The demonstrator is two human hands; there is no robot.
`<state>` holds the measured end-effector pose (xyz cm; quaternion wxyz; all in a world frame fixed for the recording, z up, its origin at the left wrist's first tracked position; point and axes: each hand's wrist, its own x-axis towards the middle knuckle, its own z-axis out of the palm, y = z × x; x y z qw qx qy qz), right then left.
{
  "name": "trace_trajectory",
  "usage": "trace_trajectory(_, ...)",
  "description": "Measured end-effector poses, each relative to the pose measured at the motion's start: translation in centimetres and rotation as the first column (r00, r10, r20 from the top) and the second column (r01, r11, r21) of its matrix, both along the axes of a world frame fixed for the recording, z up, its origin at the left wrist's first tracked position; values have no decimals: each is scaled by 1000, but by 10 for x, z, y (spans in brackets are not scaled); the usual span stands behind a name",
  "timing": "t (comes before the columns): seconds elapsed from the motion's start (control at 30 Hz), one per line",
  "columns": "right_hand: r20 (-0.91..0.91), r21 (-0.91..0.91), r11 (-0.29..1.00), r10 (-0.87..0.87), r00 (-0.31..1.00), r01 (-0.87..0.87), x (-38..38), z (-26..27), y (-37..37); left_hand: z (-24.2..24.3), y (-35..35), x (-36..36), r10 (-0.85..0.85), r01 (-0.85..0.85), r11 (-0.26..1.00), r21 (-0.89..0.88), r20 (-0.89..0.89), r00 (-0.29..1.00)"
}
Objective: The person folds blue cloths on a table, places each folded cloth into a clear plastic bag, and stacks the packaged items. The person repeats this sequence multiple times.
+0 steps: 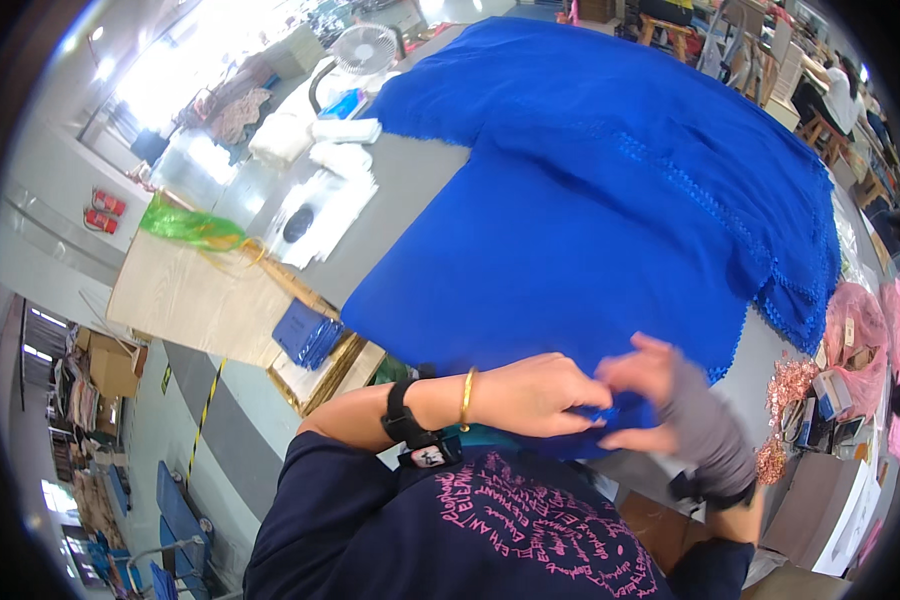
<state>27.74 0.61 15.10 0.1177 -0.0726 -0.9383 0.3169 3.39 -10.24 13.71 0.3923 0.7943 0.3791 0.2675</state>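
A large blue cloth (547, 255) with a lace-like trim along its edges lies spread over a grey table (420, 169), its near end reaching my body. At that near edge my left hand (544, 394) pinches a bit of the blue cloth between thumb and fingers. My right hand (645, 394), in a grey fingerless sleeve and blurred, is just to the right of it, thumb and fingers apart around the same edge. Whether the right fingertips touch the cloth is hard to tell.
Folded blue packets (307, 334) lie on a wooden board at left, near green plastic strands (191, 225). White plastic bags (322, 214) and a fan (364, 49) stand farther back. Copper-coloured tags (787, 397), pink plastic (855, 345) and a cardboard box (817, 510) are at right.
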Motion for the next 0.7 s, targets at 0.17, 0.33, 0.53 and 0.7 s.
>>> trace_trajectory(0.17,-227,-16,932,-357,906,363,0,10,-69,-60,-74,-24,233,-185,946,267,-159,959)
trace_trajectory(0.33,-333,-136,819,-568,753,558,52,19,-117,-134,-132,-118,653,-379,699,606,-324,685)
trace_trajectory(0.53,-383,-383,680,-733,562,625,84,-6,-160,-173,-157,-216,901,-545,427,721,-288,324)
trace_trajectory(0.7,-351,-541,557,-830,433,630,91,-28,-181,-168,-170,-261,899,-528,431,731,-300,319)
